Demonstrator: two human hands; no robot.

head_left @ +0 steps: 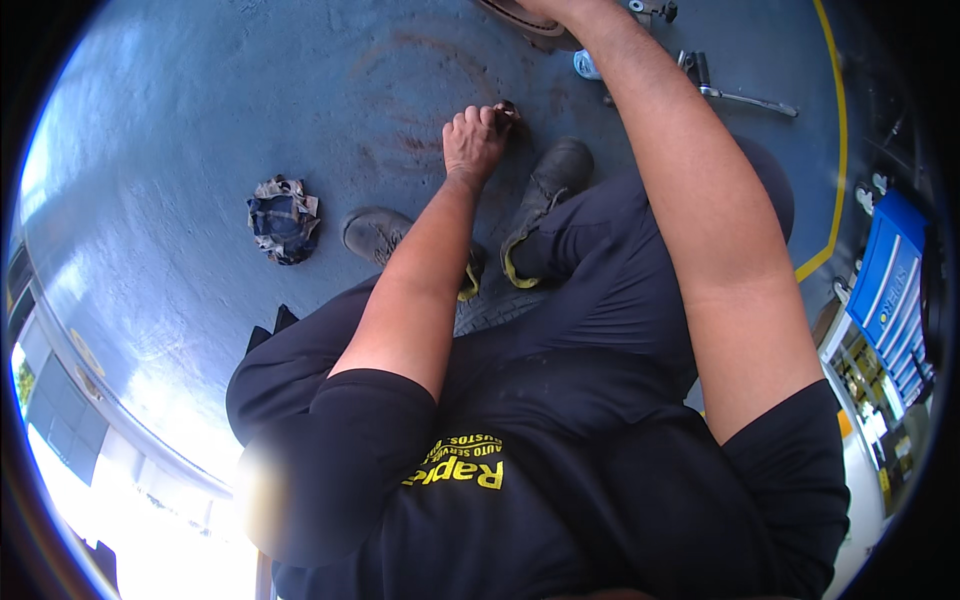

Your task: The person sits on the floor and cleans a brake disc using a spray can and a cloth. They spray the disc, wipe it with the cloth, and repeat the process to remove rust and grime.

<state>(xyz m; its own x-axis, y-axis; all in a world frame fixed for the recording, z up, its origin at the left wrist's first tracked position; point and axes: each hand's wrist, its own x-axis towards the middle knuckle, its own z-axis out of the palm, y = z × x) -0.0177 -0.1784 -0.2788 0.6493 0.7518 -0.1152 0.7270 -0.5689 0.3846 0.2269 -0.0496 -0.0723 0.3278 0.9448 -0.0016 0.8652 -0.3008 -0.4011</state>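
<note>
My left hand (475,143) reaches down to the grey-blue floor between my shoes. Its fingers are curled round a small rusty-brown part (508,113), whose kind I cannot make out. Rust-coloured smears mark the floor around it. At the top edge, my right hand (546,6) is mostly cut off by the picture's border. It lies at a round, brownish metal piece (530,22), also only partly in view. The fingers of that hand are hidden.
A crumpled dark-and-white bundle (283,220) lies left of my left shoe (375,232). Beyond my right forearm are a ratchet wrench (750,101), a light-blue container (586,65) and small metal parts (652,10). A yellow floor line (838,130) and a blue tool cabinet (893,285) stand right.
</note>
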